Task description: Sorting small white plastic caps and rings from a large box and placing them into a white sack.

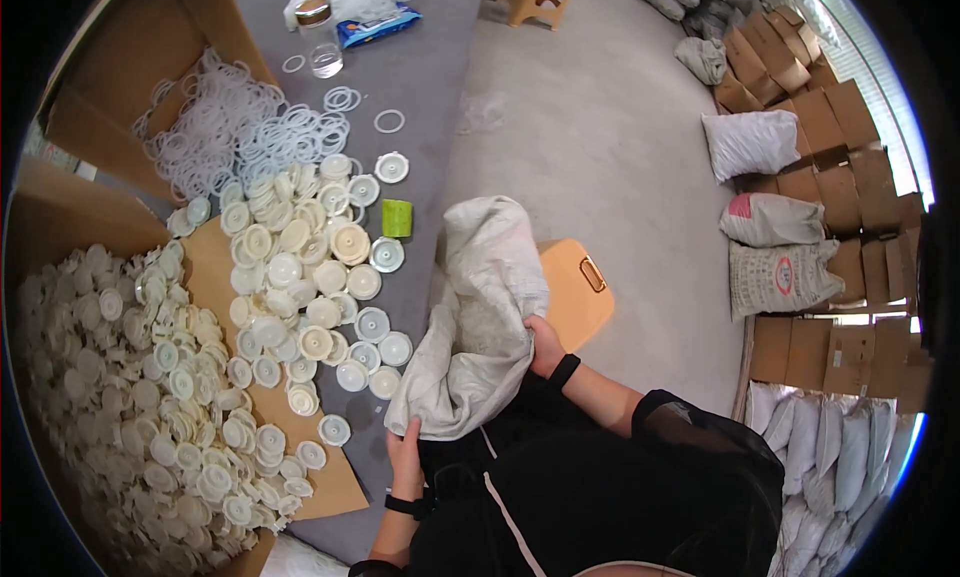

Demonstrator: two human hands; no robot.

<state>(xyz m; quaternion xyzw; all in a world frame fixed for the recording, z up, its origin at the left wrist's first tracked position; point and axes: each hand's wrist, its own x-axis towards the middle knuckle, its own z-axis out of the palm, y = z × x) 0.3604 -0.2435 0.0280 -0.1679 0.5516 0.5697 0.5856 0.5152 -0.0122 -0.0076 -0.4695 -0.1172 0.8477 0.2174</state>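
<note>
A white woven sack (490,267) lies across my lap with its mouth turned toward me. My left hand (406,459) grips the sack's near left edge, thumb on top. On the opposite side, my right hand (544,346) has its fingers closed round the right edge. The sack's inside shows between them as creased pale cloth; its depths are hidden in folds. Just left of the sack, white plastic caps (372,325) are heaped on the grey table (415,147). A short green block (397,218) stands near the table's edge.
White rings (230,122) spill from a cardboard box (140,52). Another box (75,202) at left is full of caps. A jar (320,42) stands at the back. An orange stool (575,292) is beyond the sack. Cartons (860,202) and stuffed sacks (780,267) line the right.
</note>
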